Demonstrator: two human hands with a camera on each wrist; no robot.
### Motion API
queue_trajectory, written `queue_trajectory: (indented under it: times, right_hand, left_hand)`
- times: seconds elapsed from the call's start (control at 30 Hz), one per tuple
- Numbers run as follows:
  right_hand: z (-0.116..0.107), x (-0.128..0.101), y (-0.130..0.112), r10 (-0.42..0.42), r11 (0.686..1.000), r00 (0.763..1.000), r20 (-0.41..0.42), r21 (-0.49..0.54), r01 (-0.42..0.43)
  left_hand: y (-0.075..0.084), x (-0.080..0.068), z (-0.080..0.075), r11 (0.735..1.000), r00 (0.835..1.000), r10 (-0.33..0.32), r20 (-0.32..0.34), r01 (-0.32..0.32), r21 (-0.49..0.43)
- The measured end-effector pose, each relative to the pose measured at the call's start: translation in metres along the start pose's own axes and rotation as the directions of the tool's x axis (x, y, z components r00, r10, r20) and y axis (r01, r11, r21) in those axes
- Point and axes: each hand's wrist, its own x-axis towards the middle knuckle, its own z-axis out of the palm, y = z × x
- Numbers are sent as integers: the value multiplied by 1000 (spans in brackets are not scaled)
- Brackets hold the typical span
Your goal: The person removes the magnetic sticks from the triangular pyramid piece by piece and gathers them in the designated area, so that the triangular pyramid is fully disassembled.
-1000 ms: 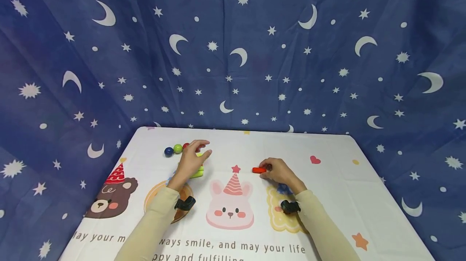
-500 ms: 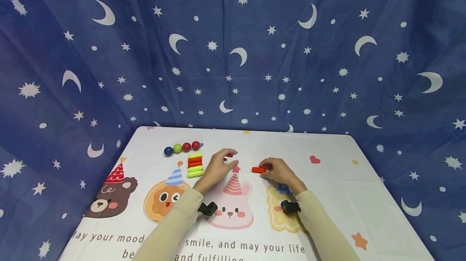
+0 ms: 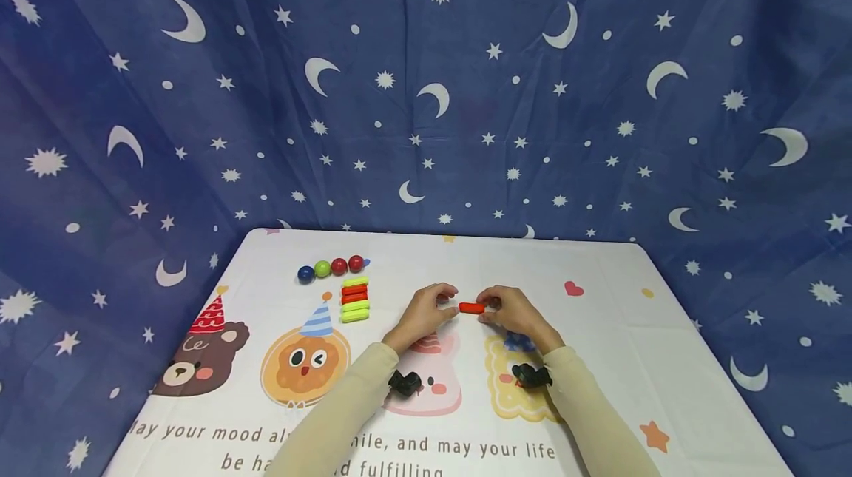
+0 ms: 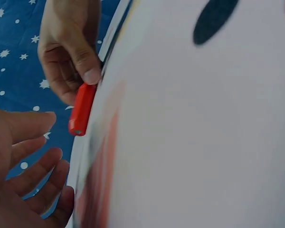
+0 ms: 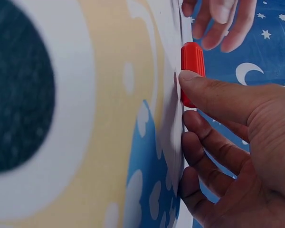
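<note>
A short red ribbed plastic stick [image 3: 471, 308] lies level just over the white tablecloth, right of the printed rabbit. My right hand [image 3: 515, 312] pinches its right end between thumb and fingers. The right wrist view shows the thumb across the red stick [image 5: 194, 57] and the other fingers curled below. My left hand [image 3: 426, 314] is at the other end, thumb and fingers spread apart. In the left wrist view a small gap separates this left hand [image 4: 28, 166] from the red stick [image 4: 82, 111], whose near end has a small dark hole.
On the left, several yellow-green and red sticks [image 3: 355, 299] lie stacked in a column. Behind them is a row of balls: blue [image 3: 305, 274], green [image 3: 322, 268] and two red [image 3: 339, 266]. A blue star-and-moon curtain [image 3: 466, 92] hangs behind the table's far edge.
My left hand has moved right, away from the column of sticks, up to the left end of the red stick. The right hand keeps its pinch in nearly the same place.
</note>
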Motion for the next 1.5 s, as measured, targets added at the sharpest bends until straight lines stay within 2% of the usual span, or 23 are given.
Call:
queue_trajectory:
  times: [0.3, 0.43, 0.6, 0.8, 1.0, 1.17, 1.5]
  right_hand:
    - [-1, -1, 2, -6, 1000, 1000, -6, 11, 6]
    - [-1, -2, 1, 3, 1000, 1000, -7, 14, -3]
    - [-1, -3, 0, 38, 999, 999, -1, 23, -38]
    - [1, -5, -1, 53, 998, 999, 6, 30, -53]
    - [-1, -4, -2, 37, 999, 999, 0, 21, -37]
    - [-4, -5, -3, 9, 1000, 1000, -5, 21, -9]
    - [-8, -10, -7, 9, 1000, 1000, -12, 1, -9]
  left_hand:
    - [6, 9, 12, 998, 1000, 4, 31, -6, 63]
    - [6, 11, 15, 995, 999, -14, 32, 10, 103]
    - [4, 12, 20, 986, 999, -31, 26, 26, 163]
    - [4, 10, 22, 975, 1000, -12, 26, 6, 222]
    - [6, 10, 18, 979, 999, 0, 33, -7, 201]
    - [5, 10, 12, 990, 999, 8, 36, -13, 140]
    - [-1, 2, -3, 993, 999, -53, 11, 51, 107]
